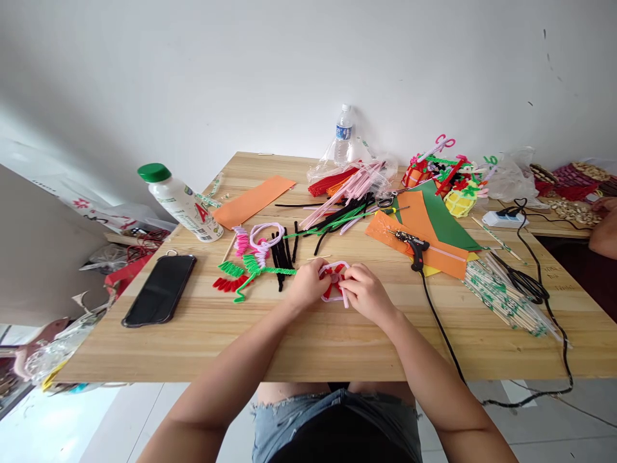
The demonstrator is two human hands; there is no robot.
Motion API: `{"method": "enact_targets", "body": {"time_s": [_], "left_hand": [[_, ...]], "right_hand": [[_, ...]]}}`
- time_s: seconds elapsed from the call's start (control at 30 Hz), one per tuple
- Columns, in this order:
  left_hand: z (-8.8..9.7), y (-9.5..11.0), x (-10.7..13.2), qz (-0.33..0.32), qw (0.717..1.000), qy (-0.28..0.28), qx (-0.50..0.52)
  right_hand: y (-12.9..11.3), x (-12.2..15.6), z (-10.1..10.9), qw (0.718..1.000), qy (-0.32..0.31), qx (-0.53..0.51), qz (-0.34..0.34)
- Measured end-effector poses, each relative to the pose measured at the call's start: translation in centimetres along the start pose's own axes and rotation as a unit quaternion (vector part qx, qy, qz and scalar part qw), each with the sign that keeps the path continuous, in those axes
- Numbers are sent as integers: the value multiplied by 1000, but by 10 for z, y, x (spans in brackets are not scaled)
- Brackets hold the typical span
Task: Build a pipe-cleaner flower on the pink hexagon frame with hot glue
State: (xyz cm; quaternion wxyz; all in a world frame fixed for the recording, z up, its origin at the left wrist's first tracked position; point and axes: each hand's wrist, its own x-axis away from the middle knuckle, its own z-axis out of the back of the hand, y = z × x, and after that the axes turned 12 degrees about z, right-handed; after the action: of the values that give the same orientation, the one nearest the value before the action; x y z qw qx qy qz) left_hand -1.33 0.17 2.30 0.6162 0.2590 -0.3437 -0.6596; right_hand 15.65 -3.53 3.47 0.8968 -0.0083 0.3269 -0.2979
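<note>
Both my hands meet over the middle of the wooden table (308, 347). My left hand (307, 283) and my right hand (365, 290) are both closed in a pinch on a small craft piece (334, 278) made of pale pink and red pipe cleaner. The pink strand loops above my fingers and a short end sticks out below, near my right thumb. Just left of my hands lie a green pipe-cleaner stem (255, 270), red petals (227, 283), pink coils (263, 238) and several black pipe cleaners (283, 254).
A black phone (160, 289) and a tipped white bottle with a green cap (180, 202) lie at the left. A glue gun (414, 247) rests on orange and green paper (434, 222), its cord running off the front edge. Bundled sticks (506, 296), a water bottle (343, 134), another person's arm (605, 228).
</note>
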Motion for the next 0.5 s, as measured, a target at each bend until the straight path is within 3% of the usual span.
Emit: {"method": "enact_targets", "body": {"time_s": [0.13,0.33,0.5], "left_hand": [[4,0,0,2,1000,-26,7],[17,0,1,-16,994,-112,6],[20,2,3,-35,994,-96,-28]], "right_hand": [[-1,2,-2,1000,0,-3,-26],[0,2,-2,999,-2,-23,-33],[-1,2,-3,999,2,-27,-27]]}}
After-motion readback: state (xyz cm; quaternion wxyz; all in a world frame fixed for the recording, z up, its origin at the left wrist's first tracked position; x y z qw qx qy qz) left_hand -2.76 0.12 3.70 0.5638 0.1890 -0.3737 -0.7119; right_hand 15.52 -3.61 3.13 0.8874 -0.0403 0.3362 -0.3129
